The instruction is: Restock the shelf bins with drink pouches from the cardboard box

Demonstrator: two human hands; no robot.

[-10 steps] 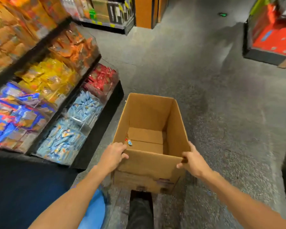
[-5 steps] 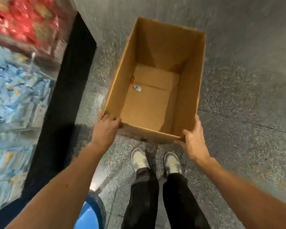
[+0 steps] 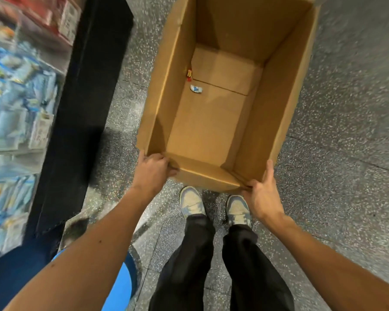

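The open cardboard box (image 3: 285, 104) is in front of my feet, low over the speckled floor. My left hand (image 3: 152, 170) grips its near left corner, fingers curled over the rim. My right hand (image 3: 264, 194) grips the near right corner, thumb along the outer wall. Inside, only two small scraps show on the box bottom: a white-blue scrap (image 3: 196, 88) and a red-yellow scrap (image 3: 189, 74). No drink pouches are visible in the box. Shelf bins (image 3: 20, 90) with blue-white pouches, blurred, fill the left edge.
A black shelf base (image 3: 76, 108) runs along the left beside the box. A bin of red packs (image 3: 52, 12) shows at the top left. My shoes (image 3: 192, 203) stand just behind the box. A blue round object (image 3: 119, 288) lies by my left arm.
My view has tilted down from the shelves and aisle onto the box and my feet. The box looks closer and larger; both hands keep their hold on its near corners.
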